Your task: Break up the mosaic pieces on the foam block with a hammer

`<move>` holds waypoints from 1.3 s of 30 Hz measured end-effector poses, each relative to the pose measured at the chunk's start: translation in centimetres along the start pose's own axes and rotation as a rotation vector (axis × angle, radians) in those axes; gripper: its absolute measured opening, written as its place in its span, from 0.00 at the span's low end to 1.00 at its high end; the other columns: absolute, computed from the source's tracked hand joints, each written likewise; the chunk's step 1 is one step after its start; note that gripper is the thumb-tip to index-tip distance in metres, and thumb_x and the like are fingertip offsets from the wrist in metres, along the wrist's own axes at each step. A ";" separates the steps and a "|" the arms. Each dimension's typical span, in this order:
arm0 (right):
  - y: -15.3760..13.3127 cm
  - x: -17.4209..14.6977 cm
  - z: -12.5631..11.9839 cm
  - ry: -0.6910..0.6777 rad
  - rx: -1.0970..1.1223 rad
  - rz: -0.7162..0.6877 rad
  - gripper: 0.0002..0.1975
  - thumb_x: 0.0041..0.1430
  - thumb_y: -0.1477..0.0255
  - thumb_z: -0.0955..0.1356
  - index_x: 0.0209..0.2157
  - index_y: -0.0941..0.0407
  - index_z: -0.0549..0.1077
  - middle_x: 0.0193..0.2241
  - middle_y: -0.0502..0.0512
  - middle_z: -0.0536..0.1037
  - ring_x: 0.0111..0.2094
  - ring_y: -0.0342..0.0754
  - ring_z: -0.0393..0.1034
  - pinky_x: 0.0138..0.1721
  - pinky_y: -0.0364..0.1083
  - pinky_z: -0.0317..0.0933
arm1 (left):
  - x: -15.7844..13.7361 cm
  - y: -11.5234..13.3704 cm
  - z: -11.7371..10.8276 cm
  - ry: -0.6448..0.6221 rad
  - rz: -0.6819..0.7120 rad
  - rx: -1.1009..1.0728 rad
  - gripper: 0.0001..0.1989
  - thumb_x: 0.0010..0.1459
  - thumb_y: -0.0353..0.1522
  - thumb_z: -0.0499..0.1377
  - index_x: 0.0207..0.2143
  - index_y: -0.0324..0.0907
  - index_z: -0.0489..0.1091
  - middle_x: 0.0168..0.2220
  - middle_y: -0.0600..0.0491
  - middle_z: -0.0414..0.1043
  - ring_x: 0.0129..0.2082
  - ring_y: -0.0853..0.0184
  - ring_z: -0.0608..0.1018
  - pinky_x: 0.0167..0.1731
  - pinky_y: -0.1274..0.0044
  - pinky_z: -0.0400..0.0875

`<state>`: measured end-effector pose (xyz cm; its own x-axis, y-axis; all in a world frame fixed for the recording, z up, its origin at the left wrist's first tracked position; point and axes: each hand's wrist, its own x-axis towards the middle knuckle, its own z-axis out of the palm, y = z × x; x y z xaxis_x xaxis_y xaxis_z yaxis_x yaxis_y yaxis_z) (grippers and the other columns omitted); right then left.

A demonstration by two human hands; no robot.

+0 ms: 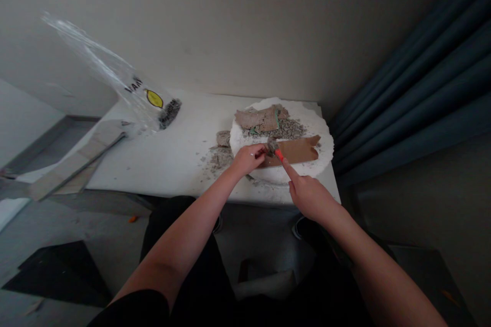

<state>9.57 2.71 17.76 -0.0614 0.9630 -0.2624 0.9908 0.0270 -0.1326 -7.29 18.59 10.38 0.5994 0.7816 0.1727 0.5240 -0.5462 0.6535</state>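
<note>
My right hand (312, 195) is closed around a tool with a red handle (279, 154), index finger stretched along it. The tool's far end meets a grey crumbly lump (272, 144), so its shape is hidden. Beside that lump, my left hand (249, 158) has its fingers pinched together; what they hold is too small to make out. Both hands are over a brown cardboard strip (297, 151) that lies on a round white slab with a rough edge (326, 135). Behind the strip are grey rubble (293, 127) and a cracked brown-grey piece (257, 119).
The slab rests on a white table (169, 163) with grey crumbs (218, 159) scattered to its left. A clear plastic bag (130, 82) stands farther left, near cardboard pieces (76, 163). A wall is behind, and a dark blue curtain (418, 82) hangs to the right.
</note>
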 end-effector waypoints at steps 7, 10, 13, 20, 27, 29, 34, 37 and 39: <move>0.0 0.0 -0.4 0.004 0.040 0.015 0.37 0.66 0.75 0.58 0.73 0.56 0.38 0.33 0.62 0.81 0.31 0.54 0.74 0.35 0.48 0.62 | -0.1 -0.3 0.4 0.036 -0.010 -0.029 0.15 0.55 0.29 0.56 0.46 0.44 0.68 0.32 0.56 0.77 0.30 0.69 0.76 0.35 0.76 0.68; 0.1 -0.5 -1.2 0.059 0.087 0.013 0.34 0.68 0.73 0.57 0.72 0.55 0.42 0.34 0.61 0.81 0.31 0.54 0.75 0.35 0.47 0.61 | -0.2 -0.3 0.5 0.044 -0.018 -0.031 0.20 0.54 0.29 0.57 0.51 0.44 0.63 0.32 0.57 0.76 0.29 0.70 0.76 0.34 0.76 0.67; 0.0 -1.5 -2.5 0.163 0.149 0.008 0.34 0.69 0.71 0.57 0.73 0.54 0.42 0.34 0.59 0.82 0.31 0.53 0.75 0.33 0.46 0.61 | -0.2 -0.4 0.6 0.047 -0.040 -0.041 0.22 0.56 0.31 0.58 0.53 0.44 0.61 0.32 0.56 0.76 0.28 0.70 0.75 0.33 0.77 0.66; -1.1 -2.0 -2.7 0.152 0.180 -0.030 0.34 0.68 0.72 0.57 0.73 0.54 0.42 0.33 0.59 0.81 0.29 0.53 0.75 0.33 0.47 0.62 | -0.1 -0.6 1.1 0.081 -0.080 -0.043 0.26 0.55 0.32 0.59 0.56 0.41 0.57 0.34 0.54 0.77 0.28 0.71 0.75 0.30 0.78 0.65; -1.2 -1.7 -2.1 0.152 0.196 0.010 0.35 0.68 0.71 0.57 0.72 0.58 0.40 0.34 0.62 0.81 0.31 0.55 0.76 0.34 0.48 0.63 | 0.0 -1.2 1.6 0.085 -0.053 -0.068 0.29 0.53 0.30 0.59 0.57 0.43 0.55 0.32 0.56 0.76 0.26 0.72 0.74 0.29 0.79 0.64; -1.3 -1.6 -2.0 0.109 0.179 0.041 0.34 0.68 0.71 0.57 0.72 0.62 0.42 0.34 0.65 0.81 0.32 0.57 0.76 0.35 0.50 0.63 | 0.0 -1.3 1.6 0.094 -0.045 -0.069 0.28 0.53 0.30 0.59 0.56 0.43 0.55 0.32 0.56 0.76 0.26 0.72 0.74 0.29 0.79 0.64; -1.5 -1.5 -2.2 0.115 0.155 0.077 0.33 0.69 0.70 0.58 0.71 0.64 0.44 0.36 0.67 0.81 0.34 0.58 0.76 0.37 0.51 0.64 | -0.1 -1.1 1.5 0.071 -0.035 -0.091 0.28 0.54 0.30 0.59 0.56 0.44 0.55 0.33 0.57 0.76 0.27 0.72 0.74 0.30 0.79 0.65; -1.4 -1.4 -2.3 0.097 0.159 0.083 0.32 0.69 0.70 0.57 0.70 0.65 0.47 0.36 0.68 0.81 0.34 0.59 0.77 0.37 0.52 0.64 | -0.1 -0.9 1.4 0.063 -0.039 -0.079 0.28 0.54 0.30 0.59 0.57 0.43 0.55 0.32 0.57 0.75 0.27 0.72 0.73 0.30 0.79 0.65; -1.4 -1.3 -2.2 0.061 0.162 0.075 0.31 0.69 0.71 0.58 0.70 0.65 0.49 0.36 0.68 0.81 0.35 0.59 0.77 0.38 0.52 0.64 | -0.2 -0.8 1.4 0.074 -0.050 -0.060 0.29 0.53 0.30 0.59 0.57 0.43 0.55 0.33 0.57 0.76 0.27 0.72 0.74 0.30 0.78 0.64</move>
<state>8.58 2.00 20.42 0.0245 0.9753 -0.2194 0.9597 -0.0844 -0.2681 -6.98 18.49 8.81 0.5260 0.8288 0.1910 0.5138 -0.4886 0.7052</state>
